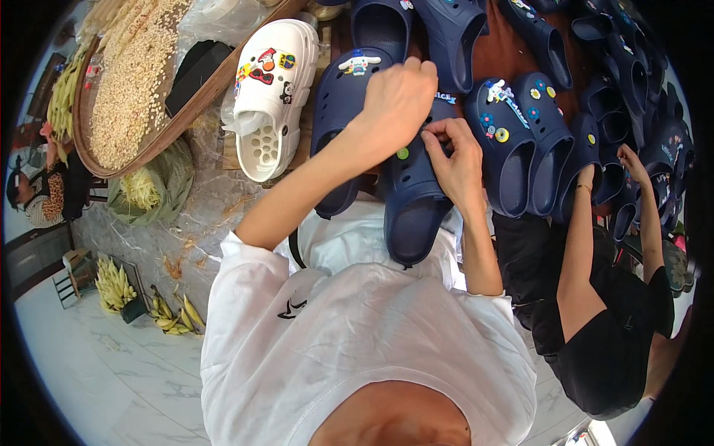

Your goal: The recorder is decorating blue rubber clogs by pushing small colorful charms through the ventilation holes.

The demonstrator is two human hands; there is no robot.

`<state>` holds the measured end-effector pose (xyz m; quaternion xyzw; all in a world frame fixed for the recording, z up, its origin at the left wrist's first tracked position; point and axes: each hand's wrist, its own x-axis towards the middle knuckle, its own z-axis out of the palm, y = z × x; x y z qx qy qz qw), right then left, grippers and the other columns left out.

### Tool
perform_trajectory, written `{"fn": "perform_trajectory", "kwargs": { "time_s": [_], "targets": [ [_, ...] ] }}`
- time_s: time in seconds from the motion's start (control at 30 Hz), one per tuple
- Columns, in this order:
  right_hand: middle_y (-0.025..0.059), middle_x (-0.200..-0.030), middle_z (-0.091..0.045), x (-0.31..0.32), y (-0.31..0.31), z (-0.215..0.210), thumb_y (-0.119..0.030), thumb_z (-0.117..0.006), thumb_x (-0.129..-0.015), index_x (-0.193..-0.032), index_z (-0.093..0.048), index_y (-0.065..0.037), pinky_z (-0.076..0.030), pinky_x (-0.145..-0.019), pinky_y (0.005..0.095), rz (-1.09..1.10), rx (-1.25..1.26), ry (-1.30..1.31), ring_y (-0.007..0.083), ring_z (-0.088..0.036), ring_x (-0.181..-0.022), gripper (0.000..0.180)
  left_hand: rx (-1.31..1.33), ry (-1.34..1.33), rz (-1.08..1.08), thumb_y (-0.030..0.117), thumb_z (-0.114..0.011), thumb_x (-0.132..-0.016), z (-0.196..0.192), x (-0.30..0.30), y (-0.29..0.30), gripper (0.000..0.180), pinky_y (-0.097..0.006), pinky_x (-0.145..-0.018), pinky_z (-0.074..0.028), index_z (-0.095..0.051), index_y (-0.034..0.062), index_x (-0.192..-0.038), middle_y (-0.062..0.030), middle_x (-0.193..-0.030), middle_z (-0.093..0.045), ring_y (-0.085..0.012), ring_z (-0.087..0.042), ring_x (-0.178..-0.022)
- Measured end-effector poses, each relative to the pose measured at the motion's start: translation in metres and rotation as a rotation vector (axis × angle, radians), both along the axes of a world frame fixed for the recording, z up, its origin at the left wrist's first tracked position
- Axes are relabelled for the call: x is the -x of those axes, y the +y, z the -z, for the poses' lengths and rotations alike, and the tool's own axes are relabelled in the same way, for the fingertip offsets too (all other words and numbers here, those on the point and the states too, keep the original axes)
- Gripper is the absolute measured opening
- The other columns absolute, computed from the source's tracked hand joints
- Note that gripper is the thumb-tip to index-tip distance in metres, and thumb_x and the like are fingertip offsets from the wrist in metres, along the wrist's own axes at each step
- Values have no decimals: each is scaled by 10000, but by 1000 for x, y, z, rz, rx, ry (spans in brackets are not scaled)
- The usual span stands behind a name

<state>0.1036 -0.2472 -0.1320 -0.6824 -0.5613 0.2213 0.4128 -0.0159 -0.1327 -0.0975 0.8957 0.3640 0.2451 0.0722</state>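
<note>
Clog, navy foam, lies toe toward the wearer on the surface, against the white shirt, between both hands. Judged light, springy rather than stiff, matte and not slippery, not fragile; best held by the side wall or heel rim, leaving the perforated top free. One green charm sits in a top hole.

Left hand: fingers curled shut, pressing down on the clog's upper edge; whether they pinch a small item cannot be told. Right hand: fingers pinched closed at the clog's top beside the left hand, likely on a small charm, hidden.

Count nearby: one second navy clog just left, with a white figure charm; one white clog carrying several coloured charms; a decorated navy pair to the right; many more navy clogs beyond, overlapped, number uncertain.

One woven tray of pale grain at far left. One other person's arm, black top, at right.
</note>
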Motion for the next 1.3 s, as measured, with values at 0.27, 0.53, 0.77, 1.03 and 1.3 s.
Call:
{"fn": "perform_trajectory", "kwargs": {
  "time_s": [0.27,0.53,0.77,1.03,1.3],
  "targets": [
    [124,-888,-625,2,0,-3,-74,-724,-864,-934,-676,-11,-508,-755,359,-16,-9,-9,262,-633,-814,105,-43,169,43,33,-672,-781,30,-9,24,157,-430,-645,-550,-606,12,-922,-145,-781,-649,-344,-689,-702],
    [109,-916,-612,-4,5,-6,-145,-798,-786,-915,-683,-45,-494,-771,401,-97,-10,-154,306,-611,-886,199,173,-191,126,78,-678,-888,-11,55,-62,240,-407,-714,-536,-608,43,-1115,-119,-913,-637,-308,-670,-811],
    [86,-887,-561,14,18,-9,-330,-911,-606,-861,-608,-86,-452,-733,405,-230,66,-573,300,-556,-882,466,539,-286,-52,228,-838,-793,48,69,-146,915,-414,-861,-523,-294,-68,-1466,-247,-1289,-474,-368,-584,-1055],
    [112,-842,-601,18,24,-7,-293,-880,-647,-869,-614,-69,-472,-714,431,-202,85,-590,315,-598,-825,413,795,-214,-123,54,-726,-785,50,66,-144,951,-490,-874,-528,-150,-97,-1527,-288,-1321,-381,-495,-578,-1069],
    [157,-836,-636,25,18,1,-118,-765,-741,-879,-607,-34,-500,-713,463,-250,68,-544,355,-638,-816,226,754,-149,-108,-34,-666,-773,62,62,-147,927,-511,-924,-513,-137,-97,-1532,-312,-1359,-330,-537,-557,-1102]
  ]
}}
